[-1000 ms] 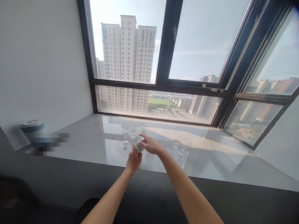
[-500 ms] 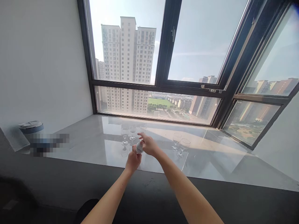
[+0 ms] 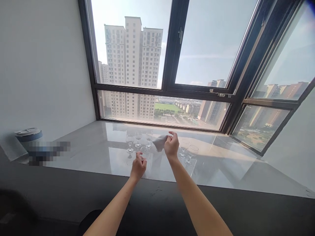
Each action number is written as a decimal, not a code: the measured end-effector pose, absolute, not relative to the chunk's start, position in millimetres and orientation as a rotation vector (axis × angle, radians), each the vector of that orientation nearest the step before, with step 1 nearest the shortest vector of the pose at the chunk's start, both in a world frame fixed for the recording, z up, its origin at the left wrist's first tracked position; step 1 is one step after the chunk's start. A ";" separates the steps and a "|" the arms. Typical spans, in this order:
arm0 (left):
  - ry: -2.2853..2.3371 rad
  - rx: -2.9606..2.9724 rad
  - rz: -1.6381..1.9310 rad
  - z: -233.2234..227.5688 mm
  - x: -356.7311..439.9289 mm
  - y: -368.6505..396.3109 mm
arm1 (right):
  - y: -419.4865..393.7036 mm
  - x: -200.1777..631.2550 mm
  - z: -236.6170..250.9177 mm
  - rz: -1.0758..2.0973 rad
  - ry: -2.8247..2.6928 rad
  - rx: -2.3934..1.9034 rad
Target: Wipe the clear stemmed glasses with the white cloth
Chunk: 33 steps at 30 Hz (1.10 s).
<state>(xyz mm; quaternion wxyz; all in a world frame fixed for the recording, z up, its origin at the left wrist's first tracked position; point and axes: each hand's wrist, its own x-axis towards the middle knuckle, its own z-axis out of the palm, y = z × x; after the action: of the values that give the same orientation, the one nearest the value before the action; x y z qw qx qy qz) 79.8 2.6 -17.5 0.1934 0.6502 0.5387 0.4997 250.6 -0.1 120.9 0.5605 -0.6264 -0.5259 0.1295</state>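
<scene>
1. Head view: a person stands at a glossy grey stone window ledge (image 3: 103, 154) under a black-framed window (image 3: 169, 65), both bare arms stretched toward a row of small clear stemmed wine glasses.

2. The step in hand looks like wiping glasses one at a time with a cloth. The right hand (image 3: 171, 145) is lifted over the ledge, fingers curled and pinching a small crumpled white cloth (image 3: 159, 142), which hangs just left of the hand.

3. The left hand (image 3: 138, 165) is lower and nearer the body, fingers loosely curled and partly parted. A clear glass (image 3: 143, 150) sits at its fingertips; whether the hand grips it or only touches it cannot be told, since the glass is small and see-through.

4. Three upright clear stemmed glasses (image 3: 137, 140) stand in a cluster just behind the left hand. Two more clear stemmed glasses (image 3: 189, 153) stand to the right of the right hand, close to it and apart from the cluster.

5. As a judgement, the next move calls for bringing cloth and glass together, with a gentle hold, since thin stems tip and break easily.

6. A round grey-lidded container (image 3: 26, 135) sits at the far left end, well apart from the hands.
</scene>
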 end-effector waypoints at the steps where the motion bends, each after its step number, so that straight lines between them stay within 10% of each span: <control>1: 1.506 1.822 1.405 -16.8 80.1 1.7 | 0.2 247.8 111.1 0.313 -1.244 -1.524; 14: 1.850 2.003 1.484 -12.4 79.5 -2.4 | 10.4 196.1 13.8 0.912 -1.428 -1.283; 33: 1.649 1.832 1.683 -14.4 76.3 -0.6 | -10.1 212.9 0.7 0.530 -1.488 -1.545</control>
<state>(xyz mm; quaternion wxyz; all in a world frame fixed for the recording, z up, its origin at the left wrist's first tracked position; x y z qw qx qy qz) 76.3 -0.6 -14.4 0.0784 0.6119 0.5507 0.5623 212.9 -10.1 0.7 0.4493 -0.6248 -0.6015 0.2144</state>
